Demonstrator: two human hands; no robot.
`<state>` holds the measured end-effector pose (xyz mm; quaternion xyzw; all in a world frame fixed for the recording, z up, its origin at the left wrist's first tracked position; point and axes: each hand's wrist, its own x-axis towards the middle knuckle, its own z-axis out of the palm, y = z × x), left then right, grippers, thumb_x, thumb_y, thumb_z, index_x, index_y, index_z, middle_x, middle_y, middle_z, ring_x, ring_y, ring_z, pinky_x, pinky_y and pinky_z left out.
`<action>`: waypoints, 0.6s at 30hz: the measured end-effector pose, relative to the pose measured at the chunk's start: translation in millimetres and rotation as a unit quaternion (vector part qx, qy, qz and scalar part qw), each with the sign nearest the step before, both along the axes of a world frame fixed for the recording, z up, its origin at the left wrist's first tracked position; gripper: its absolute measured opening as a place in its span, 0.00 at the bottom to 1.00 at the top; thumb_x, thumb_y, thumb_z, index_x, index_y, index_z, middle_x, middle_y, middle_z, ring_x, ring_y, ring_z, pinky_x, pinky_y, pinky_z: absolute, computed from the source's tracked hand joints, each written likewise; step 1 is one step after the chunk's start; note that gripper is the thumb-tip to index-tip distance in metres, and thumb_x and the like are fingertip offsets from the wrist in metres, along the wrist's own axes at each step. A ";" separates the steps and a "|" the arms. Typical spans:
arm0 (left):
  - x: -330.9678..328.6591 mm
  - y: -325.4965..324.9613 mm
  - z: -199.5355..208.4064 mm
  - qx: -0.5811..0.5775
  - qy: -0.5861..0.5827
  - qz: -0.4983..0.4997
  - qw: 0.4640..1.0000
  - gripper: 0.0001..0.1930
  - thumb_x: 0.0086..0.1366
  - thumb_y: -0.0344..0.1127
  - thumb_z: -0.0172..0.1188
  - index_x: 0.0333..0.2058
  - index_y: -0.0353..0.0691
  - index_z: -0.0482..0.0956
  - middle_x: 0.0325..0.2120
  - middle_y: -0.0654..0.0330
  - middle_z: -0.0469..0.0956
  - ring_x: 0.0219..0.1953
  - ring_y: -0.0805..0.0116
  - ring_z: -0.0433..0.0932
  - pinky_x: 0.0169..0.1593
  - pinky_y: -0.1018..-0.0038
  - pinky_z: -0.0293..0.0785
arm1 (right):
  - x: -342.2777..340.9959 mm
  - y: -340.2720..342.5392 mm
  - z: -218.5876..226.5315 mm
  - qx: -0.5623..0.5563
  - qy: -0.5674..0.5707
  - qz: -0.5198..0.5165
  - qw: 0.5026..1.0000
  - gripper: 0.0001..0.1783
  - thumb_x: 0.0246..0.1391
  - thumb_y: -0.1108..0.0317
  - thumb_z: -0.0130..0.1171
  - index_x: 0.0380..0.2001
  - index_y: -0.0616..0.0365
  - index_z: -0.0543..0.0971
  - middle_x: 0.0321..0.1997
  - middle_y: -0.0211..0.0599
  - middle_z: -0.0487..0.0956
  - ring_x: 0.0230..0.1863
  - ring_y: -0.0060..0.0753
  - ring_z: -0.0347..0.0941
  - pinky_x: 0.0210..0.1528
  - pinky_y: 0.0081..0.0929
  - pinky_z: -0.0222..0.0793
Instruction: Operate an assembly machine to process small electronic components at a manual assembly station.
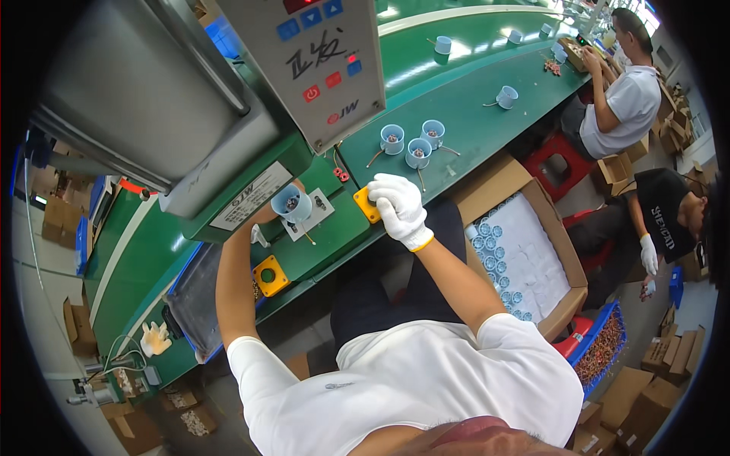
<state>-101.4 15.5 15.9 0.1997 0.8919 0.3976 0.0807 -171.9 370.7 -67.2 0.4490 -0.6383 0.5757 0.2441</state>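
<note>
My bare left hand (264, 216) is closed around a light-blue plastic cup (292, 205) under the head of a bench press (251, 186). The press hides part of that hand. Inside the cup are small dark and coppery parts, and a thin wire trails from it over a pale plate (323, 216). In a white glove, my right hand (399, 209) is curled over a yellow button box (365, 204) at the bench's front edge; its button is covered. A second yellow button box (270, 276) with a dark-green button stands beside my left forearm.
Three light-blue cups (418, 153) with wires stand right of the press, another cup (507, 96) farther along. An open carton (532, 258) of blue cups sits at my right. A dark tray (201, 304) lies left. Two people (627, 99) work at right. A blue crate (604, 346) holds small parts.
</note>
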 end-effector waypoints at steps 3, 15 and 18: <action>12.9 -20.1 -20.8 -0.002 0.023 0.093 0.995 0.15 0.67 0.36 0.72 0.50 0.39 0.86 0.48 0.59 0.86 0.51 0.63 0.83 0.59 0.66 0.77 | 0.3 -0.2 -8.3 0.004 0.008 -0.001 1.000 0.07 0.67 0.68 0.61 0.39 0.59 0.85 0.47 0.43 0.89 0.54 0.57 0.85 0.60 0.49 0.80; 102.6 0.7 26.8 0.053 0.113 0.425 0.897 0.15 0.67 0.30 0.77 0.51 0.33 0.89 0.47 0.57 0.91 0.50 0.68 0.87 0.58 0.69 0.84 | -7.7 -4.5 -7.4 -0.014 0.015 0.001 1.000 0.07 0.65 0.70 0.61 0.40 0.59 0.87 0.47 0.43 0.90 0.54 0.57 0.85 0.61 0.49 0.80; 105.2 29.2 49.7 0.128 0.157 0.353 0.914 0.21 0.65 0.35 0.80 0.54 0.35 0.88 0.45 0.54 0.91 0.47 0.64 0.88 0.53 0.65 0.84 | -6.9 -3.8 -14.4 0.005 0.014 -0.008 1.000 0.09 0.68 0.69 0.60 0.42 0.59 0.87 0.49 0.43 0.90 0.56 0.56 0.85 0.61 0.48 0.80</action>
